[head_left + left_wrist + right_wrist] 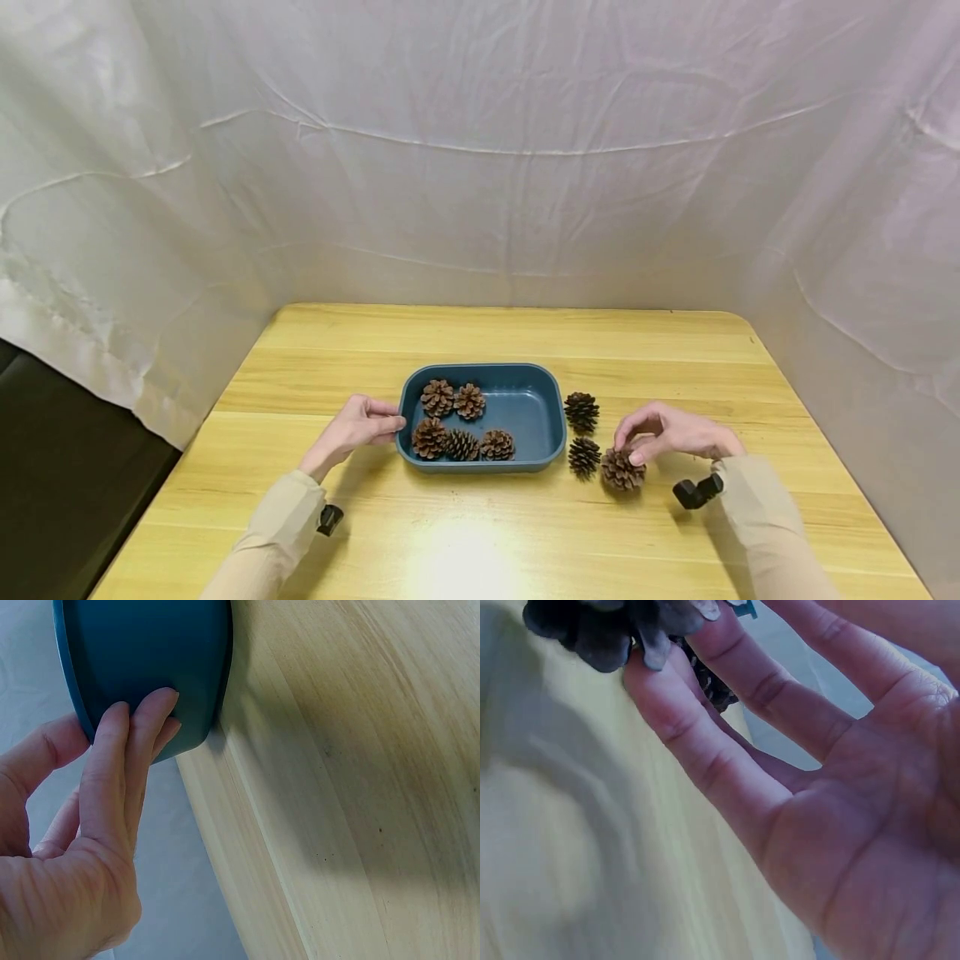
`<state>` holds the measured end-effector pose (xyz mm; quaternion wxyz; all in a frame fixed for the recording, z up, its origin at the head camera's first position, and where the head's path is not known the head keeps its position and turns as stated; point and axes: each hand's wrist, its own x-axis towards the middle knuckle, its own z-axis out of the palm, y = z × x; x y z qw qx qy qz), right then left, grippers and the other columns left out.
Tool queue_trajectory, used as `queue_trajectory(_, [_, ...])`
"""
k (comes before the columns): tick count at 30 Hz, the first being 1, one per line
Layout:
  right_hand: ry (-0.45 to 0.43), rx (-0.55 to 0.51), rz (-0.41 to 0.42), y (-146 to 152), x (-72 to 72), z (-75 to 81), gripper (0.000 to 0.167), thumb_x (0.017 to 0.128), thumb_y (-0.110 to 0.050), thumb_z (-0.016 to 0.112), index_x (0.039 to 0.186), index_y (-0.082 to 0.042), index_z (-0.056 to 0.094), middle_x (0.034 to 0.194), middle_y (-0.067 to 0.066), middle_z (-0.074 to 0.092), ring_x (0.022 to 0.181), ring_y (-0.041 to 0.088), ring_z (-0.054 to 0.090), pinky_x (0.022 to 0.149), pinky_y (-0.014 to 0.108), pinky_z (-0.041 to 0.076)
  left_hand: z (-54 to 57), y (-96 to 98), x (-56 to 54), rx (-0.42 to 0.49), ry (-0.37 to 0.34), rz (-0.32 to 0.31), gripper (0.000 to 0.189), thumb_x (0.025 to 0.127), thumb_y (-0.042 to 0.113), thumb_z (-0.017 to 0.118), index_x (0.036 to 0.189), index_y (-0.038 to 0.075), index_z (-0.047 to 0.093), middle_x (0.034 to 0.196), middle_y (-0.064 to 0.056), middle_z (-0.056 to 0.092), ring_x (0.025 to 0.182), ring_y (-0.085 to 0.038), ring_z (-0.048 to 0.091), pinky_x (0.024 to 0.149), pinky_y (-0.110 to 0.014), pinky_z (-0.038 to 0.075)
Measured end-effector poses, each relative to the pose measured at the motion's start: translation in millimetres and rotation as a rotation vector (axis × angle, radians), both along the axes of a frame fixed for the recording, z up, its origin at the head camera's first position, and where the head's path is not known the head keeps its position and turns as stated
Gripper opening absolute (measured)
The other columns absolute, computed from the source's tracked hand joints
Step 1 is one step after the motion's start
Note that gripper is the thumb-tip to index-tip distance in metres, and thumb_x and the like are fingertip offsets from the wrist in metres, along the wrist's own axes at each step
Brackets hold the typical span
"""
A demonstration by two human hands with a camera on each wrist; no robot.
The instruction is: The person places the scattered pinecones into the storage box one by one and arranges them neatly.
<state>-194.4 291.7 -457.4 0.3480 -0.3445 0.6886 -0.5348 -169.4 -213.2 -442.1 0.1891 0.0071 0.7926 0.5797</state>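
Observation:
My left hand (362,427) pinches the left rim of a blue rectangular tray (480,467); in the left wrist view its fingers (105,776) lie along the tray's outer wall, with the thumb at the rim. Several brown pine cones, among them a cone (437,398) at the back left, lie in the tray's left and front part. To the right of the tray, my right hand (670,429) grips a brown pine cone (622,472) with thumb and fingertips, low over the table. Only the lower scales of this cone (604,634) show in the right wrist view.
Two darker pine cones, one at the back (582,412) and one in front (584,457), stand between the tray and my right hand. Everything rests on a light wooden table (330,350). White cloth (510,200) hangs behind it and along both sides.

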Motion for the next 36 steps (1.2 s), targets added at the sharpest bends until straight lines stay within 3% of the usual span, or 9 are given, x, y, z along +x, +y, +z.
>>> queue_trajectory(10, [0.073,0.065,-0.009,-1.8,-5.2,13.2,0.022,0.092,0.0,0.066,0.114,0.002,0.067,0.111,0.001,0.073,0.1,0.01,0.067,0.094,0.028,0.059,-0.1,-1.1,0.2,0.014,0.004,-0.016,0.037,0.094,0.0,0.064,0.123,-0.022,0.057,0.114,-0.033,0.069,0.097,-0.031,0.076,0.087,-0.037,0.063])
queue_trajectory(19, [0.134,0.072,-0.013,-7.5,-10.0,23.0,0.021,0.092,-0.001,0.067,0.113,0.001,0.068,0.11,0.0,0.072,0.101,0.012,0.066,0.095,0.026,0.059,0.2,-0.6,0.2,0.042,0.001,-0.029,0.036,0.094,-0.001,0.063,0.123,-0.022,0.058,0.114,-0.033,0.069,0.097,-0.029,0.076,0.082,-0.029,0.065])
queue_trajectory(27, [0.151,0.07,-0.001,-16.7,-16.1,34.2,0.02,0.093,-0.001,0.067,0.113,0.002,0.068,0.112,0.01,0.072,0.101,0.01,0.068,0.09,0.029,0.062,1.6,-0.8,0.3,0.04,-0.003,-0.032,0.036,0.094,-0.001,0.063,0.123,-0.022,0.057,0.113,-0.033,0.07,0.095,-0.027,0.076,0.082,-0.029,0.065])
queue_trajectory(36, [0.177,0.108,-0.014,-24.8,-22.4,46.1,0.019,0.093,-0.005,0.068,0.111,0.0,0.068,0.109,0.002,0.072,0.099,0.012,0.068,0.086,0.03,0.063,1.8,-1.0,0.1,0.024,0.004,-0.031,0.036,0.094,-0.001,0.063,0.122,-0.023,0.057,0.113,-0.033,0.069,0.095,-0.028,0.076,0.084,-0.033,0.065])
